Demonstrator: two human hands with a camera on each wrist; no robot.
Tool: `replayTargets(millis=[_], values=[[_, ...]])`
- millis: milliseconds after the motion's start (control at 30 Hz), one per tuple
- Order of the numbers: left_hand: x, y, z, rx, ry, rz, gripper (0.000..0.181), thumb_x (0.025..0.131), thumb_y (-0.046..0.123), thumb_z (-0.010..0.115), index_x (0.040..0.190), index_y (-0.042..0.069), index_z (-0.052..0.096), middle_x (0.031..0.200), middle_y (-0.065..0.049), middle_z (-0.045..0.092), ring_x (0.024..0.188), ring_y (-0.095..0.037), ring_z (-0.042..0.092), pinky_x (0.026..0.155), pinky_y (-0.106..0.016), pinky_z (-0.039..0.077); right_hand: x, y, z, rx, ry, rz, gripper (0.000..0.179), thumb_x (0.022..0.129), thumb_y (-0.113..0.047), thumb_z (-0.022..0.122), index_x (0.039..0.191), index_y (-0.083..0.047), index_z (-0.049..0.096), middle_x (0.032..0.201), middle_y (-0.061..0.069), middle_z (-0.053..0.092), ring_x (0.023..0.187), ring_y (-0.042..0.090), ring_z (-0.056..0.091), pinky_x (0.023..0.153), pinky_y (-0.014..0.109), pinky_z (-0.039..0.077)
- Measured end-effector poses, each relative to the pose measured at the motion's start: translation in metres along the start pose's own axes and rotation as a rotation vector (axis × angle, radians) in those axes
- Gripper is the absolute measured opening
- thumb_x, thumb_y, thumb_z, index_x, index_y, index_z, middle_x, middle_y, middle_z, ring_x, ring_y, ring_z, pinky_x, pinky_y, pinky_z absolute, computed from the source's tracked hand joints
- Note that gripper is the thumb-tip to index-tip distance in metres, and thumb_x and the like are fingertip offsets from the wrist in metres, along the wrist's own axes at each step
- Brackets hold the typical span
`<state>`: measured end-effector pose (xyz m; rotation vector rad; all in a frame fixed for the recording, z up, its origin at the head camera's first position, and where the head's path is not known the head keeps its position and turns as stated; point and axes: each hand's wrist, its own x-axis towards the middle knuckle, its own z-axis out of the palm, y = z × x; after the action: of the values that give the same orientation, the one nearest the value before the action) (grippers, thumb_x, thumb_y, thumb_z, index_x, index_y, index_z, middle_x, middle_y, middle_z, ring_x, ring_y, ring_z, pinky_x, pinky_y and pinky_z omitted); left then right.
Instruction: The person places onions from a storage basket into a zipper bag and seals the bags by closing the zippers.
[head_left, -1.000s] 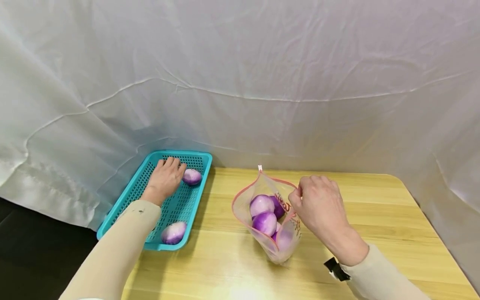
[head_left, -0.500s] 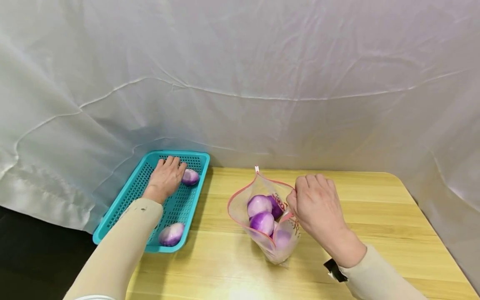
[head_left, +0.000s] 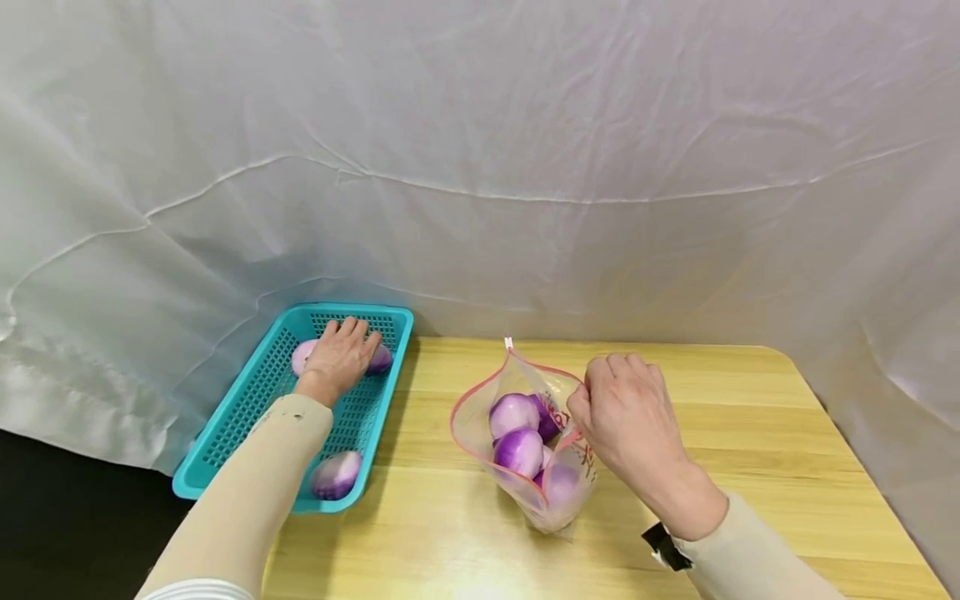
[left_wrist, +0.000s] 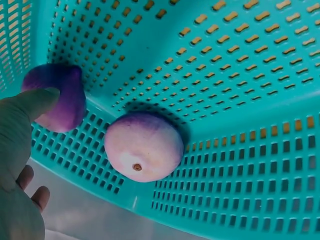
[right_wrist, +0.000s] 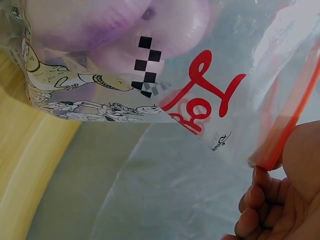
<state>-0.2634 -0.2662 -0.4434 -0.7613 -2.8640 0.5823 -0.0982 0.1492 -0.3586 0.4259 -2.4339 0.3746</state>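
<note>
My left hand point(head_left: 341, 357) reaches into the turquoise basket point(head_left: 251, 379), between two purple-and-white onions. Its thumb lies over the darker onion point(left_wrist: 62, 107), which shows to the right of the hand in the head view; the fingers are spread apart from it. The paler onion point(left_wrist: 144, 147) lies at the hand's other side. A third onion point(head_left: 336, 475) rests at the basket's near end. My right hand point(head_left: 630, 417) pinches the red-edged rim of a clear zip bag point(head_left: 480, 417), holding its mouth wide. Several onions point(head_left: 519, 450) fill the bag's lower part.
Both stand on a light wooden table point(head_left: 750, 433), the basket at the left, the bag near the middle. A pale cloth curtain point(head_left: 480, 167) hangs right behind the table. Something black point(head_left: 75, 517) lies beyond the table's left side.
My left hand has shifted slightly right over the far onion, uncovering the paler onion on its left. The right hand keeps its pinch on the bag. The whole head view has drifted a little.
</note>
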Motion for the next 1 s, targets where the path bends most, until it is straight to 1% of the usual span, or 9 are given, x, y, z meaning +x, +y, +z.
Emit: replayTargets(millis=[167, 333, 433, 567, 733, 800, 900, 967, 1000], values=[[-0.001, 0.002, 0.002, 0.046, -0.038, 0.010, 0.039, 0.103, 0.001, 0.063, 0.140, 0.009, 0.054, 0.138, -0.023, 0.054, 0.128, -0.042, 0.049, 0.107, -0.059, 0.043, -0.002, -0.002, -0.001, 0.002, -0.015, 0.011, 0.017, 0.081, -0.009, 0.052, 0.067, -0.013, 0.043, 0.064, -0.001, 0.035, 0.063, 0.024, 0.035, 0.063, 0.037, 0.031], [-0.002, 0.005, 0.008, 0.077, -0.088, 0.005, 0.045, 0.103, 0.002, 0.062, 0.146, 0.011, 0.052, 0.140, -0.023, 0.052, 0.130, -0.042, 0.047, 0.108, -0.059, 0.042, -0.003, -0.003, -0.002, -0.004, -0.020, 0.005, 0.017, 0.081, -0.010, 0.053, 0.067, -0.013, 0.044, 0.064, -0.001, 0.036, 0.063, 0.024, 0.036, 0.063, 0.038, 0.033], [-0.002, 0.006, 0.012, 0.089, -0.092, -0.009, 0.047, 0.102, 0.002, 0.063, 0.147, 0.011, 0.052, 0.141, -0.023, 0.051, 0.131, -0.041, 0.046, 0.108, -0.059, 0.042, -0.004, -0.003, -0.001, -0.006, -0.021, 0.004, 0.017, 0.081, -0.010, 0.053, 0.067, -0.013, 0.044, 0.063, 0.000, 0.037, 0.063, 0.025, 0.037, 0.063, 0.039, 0.034], [-0.003, 0.008, 0.019, 0.076, -0.063, -0.033, 0.043, 0.101, 0.001, 0.063, 0.143, 0.008, 0.053, 0.138, -0.023, 0.053, 0.129, -0.041, 0.047, 0.106, -0.059, 0.043, -0.005, -0.004, 0.000, -0.008, -0.022, 0.000, 0.015, 0.080, -0.011, 0.054, 0.067, -0.012, 0.046, 0.063, 0.000, 0.038, 0.063, 0.026, 0.038, 0.063, 0.039, 0.034], [-0.007, 0.011, 0.024, 0.056, -0.040, -0.072, 0.030, 0.105, 0.005, 0.056, 0.135, 0.002, 0.055, 0.131, -0.024, 0.055, 0.123, -0.041, 0.049, 0.102, -0.058, 0.044, -0.004, -0.005, 0.001, 0.001, -0.034, -0.010, 0.015, 0.080, -0.011, 0.054, 0.067, -0.013, 0.046, 0.063, -0.001, 0.038, 0.063, 0.025, 0.037, 0.063, 0.038, 0.033], [-0.008, 0.011, 0.025, 0.051, -0.033, -0.088, 0.029, 0.106, 0.007, 0.054, 0.134, 0.000, 0.055, 0.130, -0.025, 0.055, 0.122, -0.042, 0.049, 0.101, -0.058, 0.044, -0.004, -0.004, 0.002, 0.002, -0.036, -0.014, 0.015, 0.080, -0.010, 0.054, 0.067, -0.013, 0.046, 0.063, -0.001, 0.038, 0.063, 0.024, 0.037, 0.063, 0.038, 0.033], [-0.009, 0.010, 0.023, 0.033, -0.005, -0.113, 0.030, 0.106, 0.011, 0.055, 0.134, -0.002, 0.054, 0.129, -0.024, 0.055, 0.120, -0.041, 0.049, 0.101, -0.058, 0.044, -0.003, -0.003, 0.003, 0.000, -0.034, -0.020, 0.015, 0.079, -0.010, 0.054, 0.067, -0.012, 0.046, 0.063, -0.001, 0.038, 0.062, 0.024, 0.037, 0.063, 0.038, 0.034], [-0.009, 0.007, 0.020, 0.020, 0.023, -0.128, 0.034, 0.105, 0.015, 0.059, 0.133, -0.002, 0.052, 0.127, -0.024, 0.055, 0.119, -0.041, 0.049, 0.101, -0.058, 0.044, -0.002, -0.003, 0.003, -0.001, -0.032, -0.023, 0.015, 0.079, -0.010, 0.054, 0.067, -0.012, 0.046, 0.063, 0.000, 0.038, 0.062, 0.025, 0.037, 0.063, 0.039, 0.034], [-0.009, 0.005, 0.018, 0.015, 0.036, -0.135, 0.038, 0.104, 0.019, 0.063, 0.133, -0.002, 0.052, 0.127, -0.024, 0.055, 0.119, -0.041, 0.050, 0.101, -0.059, 0.044, -0.001, -0.003, 0.004, 0.000, -0.033, -0.023, 0.015, 0.079, -0.010, 0.055, 0.067, -0.012, 0.046, 0.063, 0.000, 0.038, 0.062, 0.025, 0.038, 0.063, 0.039, 0.035]])
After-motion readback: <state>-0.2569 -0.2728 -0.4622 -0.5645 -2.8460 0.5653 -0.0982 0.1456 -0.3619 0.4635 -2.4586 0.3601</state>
